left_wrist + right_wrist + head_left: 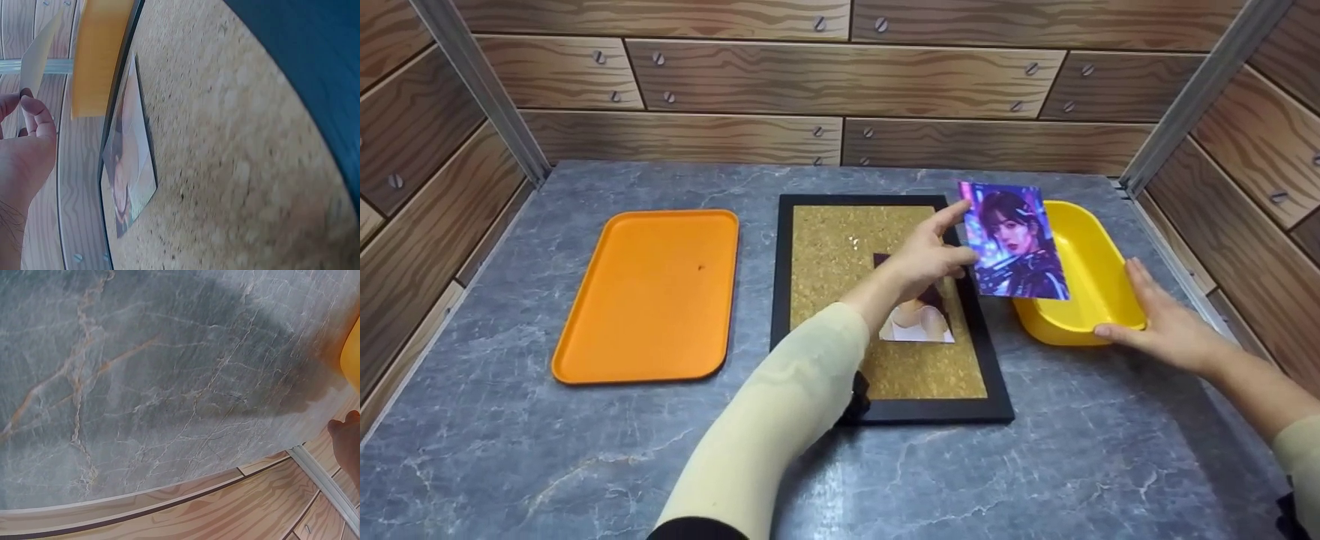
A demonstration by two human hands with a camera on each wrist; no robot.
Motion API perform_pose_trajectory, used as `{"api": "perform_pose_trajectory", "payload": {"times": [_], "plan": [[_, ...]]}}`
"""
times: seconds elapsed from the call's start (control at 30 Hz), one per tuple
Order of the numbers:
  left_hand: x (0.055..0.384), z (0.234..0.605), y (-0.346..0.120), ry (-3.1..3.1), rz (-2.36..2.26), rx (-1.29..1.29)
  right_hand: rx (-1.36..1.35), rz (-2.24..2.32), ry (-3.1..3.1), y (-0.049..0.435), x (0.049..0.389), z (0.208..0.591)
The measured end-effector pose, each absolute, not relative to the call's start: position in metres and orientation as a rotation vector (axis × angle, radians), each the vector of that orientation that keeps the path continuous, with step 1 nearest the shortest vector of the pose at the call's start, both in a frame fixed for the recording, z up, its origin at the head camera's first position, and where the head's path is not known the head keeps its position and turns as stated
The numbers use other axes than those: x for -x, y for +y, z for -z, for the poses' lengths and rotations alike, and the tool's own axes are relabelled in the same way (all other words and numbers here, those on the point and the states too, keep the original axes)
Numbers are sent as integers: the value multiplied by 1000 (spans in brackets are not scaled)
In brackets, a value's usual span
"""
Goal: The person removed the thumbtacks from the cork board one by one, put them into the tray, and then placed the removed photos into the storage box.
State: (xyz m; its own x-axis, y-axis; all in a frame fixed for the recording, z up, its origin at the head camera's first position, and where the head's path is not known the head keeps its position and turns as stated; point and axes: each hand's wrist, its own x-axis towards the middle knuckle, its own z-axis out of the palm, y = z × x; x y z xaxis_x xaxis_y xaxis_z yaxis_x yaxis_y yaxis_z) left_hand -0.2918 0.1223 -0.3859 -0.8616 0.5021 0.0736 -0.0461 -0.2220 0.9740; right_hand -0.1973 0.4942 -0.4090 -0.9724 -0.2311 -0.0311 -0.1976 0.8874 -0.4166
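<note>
My left hand (928, 256) reaches over a black-framed cork board (829, 259) and pinches the left edge of a photo card (1014, 244). The card shows a dark-haired figure in blue and purple, and its pale back (35, 62) faces the left wrist view. It overlaps the left side of a yellow plastic tub (1099, 289) in the head view. My right hand (1170, 326) holds the tub at its near right corner, thumb on the near rim and fingers along the right side. Another photo (129, 157) lies on the cork, partly hidden by my left arm in the head view.
An orange tray (652, 300) lies on the grey marbled table (547, 465) to the left of the board. Wood-patterned walls (840, 75) with metal corner strips stand at the back and both sides.
</note>
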Motion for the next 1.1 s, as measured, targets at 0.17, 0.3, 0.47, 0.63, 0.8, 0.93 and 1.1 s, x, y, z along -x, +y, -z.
{"api": "perform_pose_trajectory", "payload": {"times": [0.17, 0.3, 0.47, 0.63, 0.8, 0.93, 1.1], "plan": [[291, 389, 131, 1688, -2137, -531, 327, 634, 2959, 493, 197, 408], [289, 391, 138, 1673, -2136, -543, 336, 634, 2974, 493, 197, 407], [288, 392, 144, 1661, -2126, -560, 343, 632, 2987, 494, 198, 408], [288, 393, 148, 1681, -2106, -547, 325, 627, 2971, 494, 198, 408], [288, 396, 153, 1667, -2105, -529, 336, 637, 2974, 496, 196, 408], [288, 398, 156, 1663, -2111, -516, 338, 643, 2975, 495, 196, 409], [288, 400, 157, 1668, -2115, -500, 327, 634, 2971, 494, 197, 407]]}}
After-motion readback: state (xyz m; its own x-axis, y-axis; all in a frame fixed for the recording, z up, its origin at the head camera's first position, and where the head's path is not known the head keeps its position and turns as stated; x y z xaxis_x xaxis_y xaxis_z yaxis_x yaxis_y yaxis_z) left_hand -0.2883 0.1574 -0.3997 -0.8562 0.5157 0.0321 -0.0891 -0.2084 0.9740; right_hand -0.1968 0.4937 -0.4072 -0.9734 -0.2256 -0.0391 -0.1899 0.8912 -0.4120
